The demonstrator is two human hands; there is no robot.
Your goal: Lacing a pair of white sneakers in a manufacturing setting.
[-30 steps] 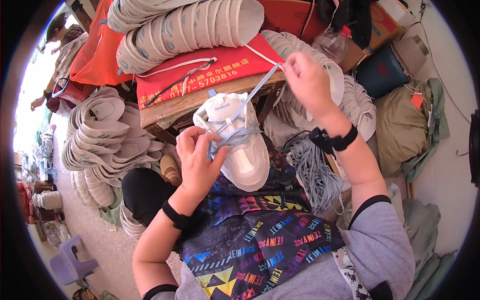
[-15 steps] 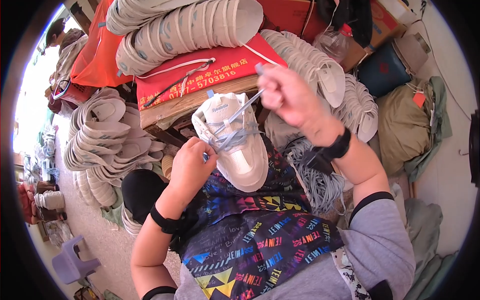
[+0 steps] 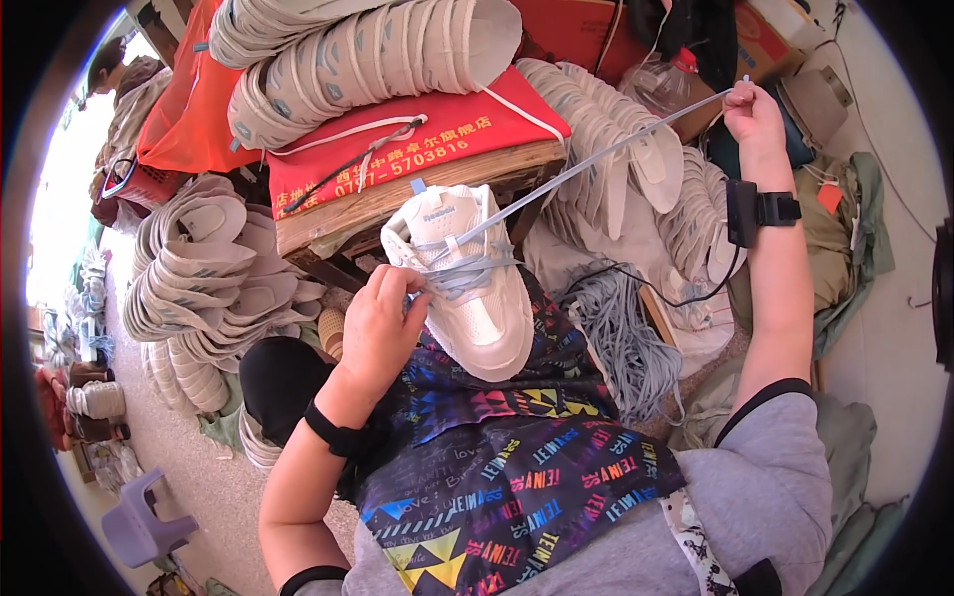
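A white sneaker (image 3: 477, 288) rests on my lap, toe toward me, on a dark patterned apron (image 3: 517, 467). My left hand (image 3: 383, 323) grips its left side at the eyelets, where pale blue lacing crosses. A pale blue shoelace (image 3: 596, 159) runs taut from the eyelets up to the right. My right hand (image 3: 753, 111) pinches the lace's far end, with the arm stretched out high. Both wrists wear black bands.
Stacks of white shoe uppers (image 3: 368, 50) lie on a red bag (image 3: 397, 149) over a wooden bench (image 3: 397, 204). More stacks (image 3: 199, 278) sit at left and at right (image 3: 636, 149). A heap of grey-blue laces (image 3: 626, 338) lies beside my right knee. A purple stool (image 3: 139, 521) stands low left.
My right hand has swung from just above the sneaker up and out to the right, drawing the lace taut. My left hand has stayed on the shoe's side.
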